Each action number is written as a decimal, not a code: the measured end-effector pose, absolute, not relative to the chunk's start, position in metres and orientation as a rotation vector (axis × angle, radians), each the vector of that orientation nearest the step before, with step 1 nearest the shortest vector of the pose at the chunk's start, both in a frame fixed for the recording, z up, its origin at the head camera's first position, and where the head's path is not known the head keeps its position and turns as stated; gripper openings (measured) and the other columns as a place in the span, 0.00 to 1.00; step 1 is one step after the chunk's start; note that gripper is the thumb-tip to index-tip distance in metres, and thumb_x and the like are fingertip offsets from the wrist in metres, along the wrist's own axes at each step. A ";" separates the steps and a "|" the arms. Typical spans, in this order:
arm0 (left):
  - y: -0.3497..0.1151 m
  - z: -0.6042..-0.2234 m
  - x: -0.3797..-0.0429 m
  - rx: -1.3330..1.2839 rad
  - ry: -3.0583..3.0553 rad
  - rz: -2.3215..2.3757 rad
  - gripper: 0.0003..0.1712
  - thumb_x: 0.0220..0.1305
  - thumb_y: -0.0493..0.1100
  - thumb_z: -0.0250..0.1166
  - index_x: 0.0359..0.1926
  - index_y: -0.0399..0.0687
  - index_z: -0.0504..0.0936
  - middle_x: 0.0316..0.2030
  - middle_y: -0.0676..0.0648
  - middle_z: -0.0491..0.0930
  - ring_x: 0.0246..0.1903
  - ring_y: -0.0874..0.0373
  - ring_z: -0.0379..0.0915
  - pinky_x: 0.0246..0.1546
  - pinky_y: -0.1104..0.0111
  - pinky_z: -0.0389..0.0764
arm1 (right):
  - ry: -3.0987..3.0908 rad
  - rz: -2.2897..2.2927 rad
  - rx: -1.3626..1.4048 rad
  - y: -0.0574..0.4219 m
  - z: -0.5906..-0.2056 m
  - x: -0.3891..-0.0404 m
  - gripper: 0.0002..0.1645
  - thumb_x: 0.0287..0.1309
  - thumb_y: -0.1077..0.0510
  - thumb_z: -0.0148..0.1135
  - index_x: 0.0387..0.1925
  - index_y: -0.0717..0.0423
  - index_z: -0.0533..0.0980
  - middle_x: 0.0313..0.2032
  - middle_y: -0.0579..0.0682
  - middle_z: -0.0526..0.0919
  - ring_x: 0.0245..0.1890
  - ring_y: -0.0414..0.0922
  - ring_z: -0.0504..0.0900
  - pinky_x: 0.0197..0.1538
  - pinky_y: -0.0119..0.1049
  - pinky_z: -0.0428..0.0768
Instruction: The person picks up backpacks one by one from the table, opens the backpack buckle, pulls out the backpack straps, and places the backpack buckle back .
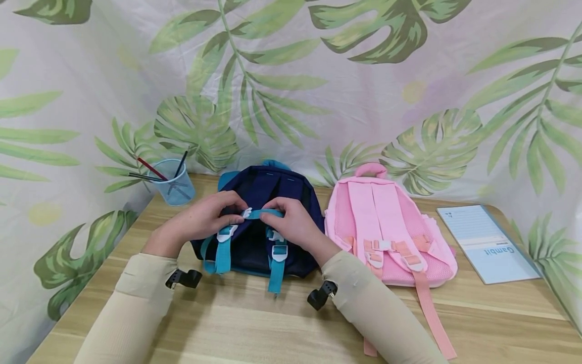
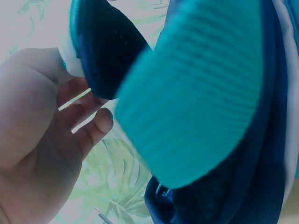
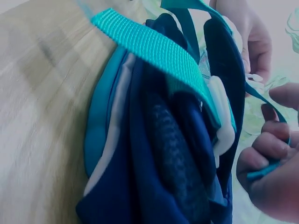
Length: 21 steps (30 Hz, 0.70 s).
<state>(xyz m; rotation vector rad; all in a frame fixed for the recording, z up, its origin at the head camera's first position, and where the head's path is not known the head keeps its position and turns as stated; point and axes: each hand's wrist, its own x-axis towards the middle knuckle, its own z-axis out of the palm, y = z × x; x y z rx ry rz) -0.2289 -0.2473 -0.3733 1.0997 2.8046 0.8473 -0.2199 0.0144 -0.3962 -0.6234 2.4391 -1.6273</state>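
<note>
I seem to be viewing a screened-off study corner: leaf-print cloth (image 1: 364,96) behind a wood-grain table (image 1: 250,326), pencil cup (image 1: 185,194) far left, notebook (image 1: 488,245) right.

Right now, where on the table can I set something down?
Bare table: between the sleeves, before the blue backpack; and right of the pink strap, nearer than the notebook. It is crowded from the left hand across the right hand to the pink backpack.
</note>
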 end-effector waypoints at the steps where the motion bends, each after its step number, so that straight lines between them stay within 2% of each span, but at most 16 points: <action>1: -0.247 -0.374 -0.229 1.101 2.803 0.853 0.10 0.73 0.37 0.72 0.52 0.50 0.85 0.46 0.52 0.85 0.45 0.57 0.80 0.50 0.50 0.84 | 2.425 -1.631 -0.585 0.013 -0.395 -0.220 0.12 0.73 0.55 0.68 0.50 0.58 0.87 0.40 0.52 0.88 0.35 0.43 0.79 0.41 0.31 0.77; 4: -0.246 -0.375 -0.230 1.101 2.801 0.868 0.10 0.73 0.37 0.71 0.52 0.49 0.85 0.46 0.52 0.85 0.45 0.58 0.80 0.48 0.54 0.84 | 2.367 -1.646 -0.464 0.009 -0.393 -0.220 0.13 0.73 0.53 0.69 0.48 0.58 0.89 0.40 0.48 0.89 0.37 0.42 0.79 0.41 0.31 0.77; 6: -0.245 -0.375 -0.230 1.096 2.807 0.874 0.10 0.73 0.37 0.71 0.52 0.49 0.85 0.46 0.52 0.85 0.44 0.58 0.79 0.48 0.57 0.83 | 2.300 -1.676 -0.380 0.007 -0.392 -0.221 0.13 0.73 0.53 0.69 0.47 0.58 0.90 0.34 0.44 0.86 0.33 0.41 0.77 0.38 0.31 0.75; 9: -0.244 -0.375 -0.229 1.078 2.817 0.881 0.10 0.73 0.37 0.71 0.52 0.49 0.85 0.46 0.51 0.85 0.44 0.58 0.79 0.46 0.61 0.82 | 2.166 -1.744 -0.259 0.004 -0.392 -0.224 0.13 0.73 0.54 0.70 0.48 0.59 0.90 0.22 0.39 0.74 0.23 0.39 0.70 0.32 0.31 0.70; 12: -0.244 -0.376 -0.228 1.052 2.821 0.889 0.10 0.73 0.37 0.71 0.52 0.49 0.85 0.46 0.51 0.85 0.43 0.58 0.78 0.45 0.63 0.82 | 2.043 -1.804 -0.187 0.003 -0.393 -0.226 0.12 0.74 0.56 0.69 0.49 0.60 0.89 0.15 0.40 0.63 0.15 0.40 0.61 0.28 0.33 0.65; 21: -0.244 -0.378 -0.227 1.019 2.815 0.933 0.10 0.74 0.37 0.70 0.53 0.46 0.84 0.44 0.50 0.84 0.40 0.58 0.78 0.43 0.66 0.82 | 1.907 -1.878 -0.177 -0.002 -0.394 -0.227 0.13 0.76 0.59 0.65 0.50 0.65 0.88 0.16 0.41 0.62 0.15 0.40 0.60 0.28 0.32 0.64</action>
